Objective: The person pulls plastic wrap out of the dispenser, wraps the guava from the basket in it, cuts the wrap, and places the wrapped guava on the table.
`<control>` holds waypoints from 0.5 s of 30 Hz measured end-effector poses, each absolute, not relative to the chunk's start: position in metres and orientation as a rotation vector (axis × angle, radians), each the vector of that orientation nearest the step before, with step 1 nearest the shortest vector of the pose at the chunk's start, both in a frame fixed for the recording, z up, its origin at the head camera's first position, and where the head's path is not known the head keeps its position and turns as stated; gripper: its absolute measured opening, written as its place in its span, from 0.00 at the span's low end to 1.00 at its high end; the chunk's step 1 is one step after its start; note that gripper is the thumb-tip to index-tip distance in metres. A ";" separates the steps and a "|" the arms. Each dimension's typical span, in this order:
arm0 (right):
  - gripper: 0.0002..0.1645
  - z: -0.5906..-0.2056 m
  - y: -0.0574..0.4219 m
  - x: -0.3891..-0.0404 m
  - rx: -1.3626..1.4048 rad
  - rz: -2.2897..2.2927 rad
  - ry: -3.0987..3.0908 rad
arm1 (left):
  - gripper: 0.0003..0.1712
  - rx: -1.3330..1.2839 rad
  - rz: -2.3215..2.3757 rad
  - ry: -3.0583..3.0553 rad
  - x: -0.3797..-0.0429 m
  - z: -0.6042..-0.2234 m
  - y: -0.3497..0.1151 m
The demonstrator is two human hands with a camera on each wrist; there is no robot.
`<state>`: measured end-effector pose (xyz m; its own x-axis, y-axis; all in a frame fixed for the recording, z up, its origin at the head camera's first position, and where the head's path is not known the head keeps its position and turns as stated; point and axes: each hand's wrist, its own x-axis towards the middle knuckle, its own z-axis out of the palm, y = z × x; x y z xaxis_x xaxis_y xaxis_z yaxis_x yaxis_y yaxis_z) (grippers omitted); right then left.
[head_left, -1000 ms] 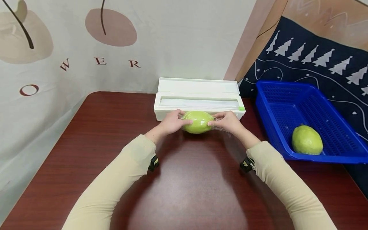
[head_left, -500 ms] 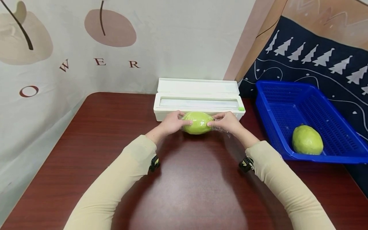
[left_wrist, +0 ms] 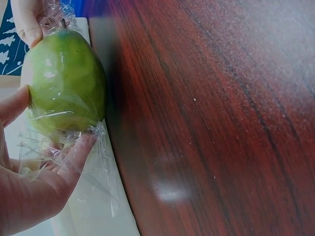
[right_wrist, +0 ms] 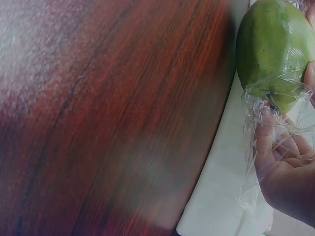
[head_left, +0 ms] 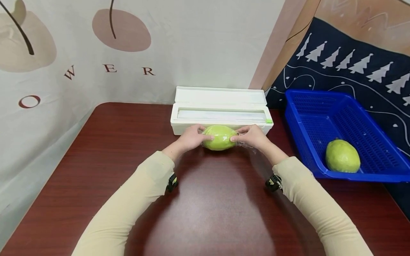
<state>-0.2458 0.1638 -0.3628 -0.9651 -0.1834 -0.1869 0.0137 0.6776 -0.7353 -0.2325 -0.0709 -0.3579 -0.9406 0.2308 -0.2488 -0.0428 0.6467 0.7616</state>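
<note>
A smooth green fruit (head_left: 219, 138) with a short stem is covered in clear plastic wrap (left_wrist: 69, 115), held just in front of the white wrap box. My left hand (head_left: 191, 137) grips its left end, thumb on the near side and fingers at the end. At the stem end, my right hand (head_left: 253, 137) holds it with the thumb on its near side. Loose, crumpled wrap (right_wrist: 251, 142) hangs from both ends and lies over the fingers. How the fruit's underside is covered cannot be seen.
Behind the hands, the white wrap box (head_left: 221, 128) stands with its lid (head_left: 221, 96) raised and a green slider (head_left: 268, 121) at its right. To the right is a blue basket (head_left: 296, 142) holding another green fruit (head_left: 342, 155). All rest on a dark red wooden table (head_left: 205, 213).
The fruit and both hands have shifted very slightly toward the person. The grip looks the same, and the box and basket have not moved.
</note>
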 end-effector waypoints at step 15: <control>0.28 -0.368 0.164 -0.249 -0.118 -1.163 2.629 | 0.32 0.168 1.197 2.544 -0.232 -0.359 -0.072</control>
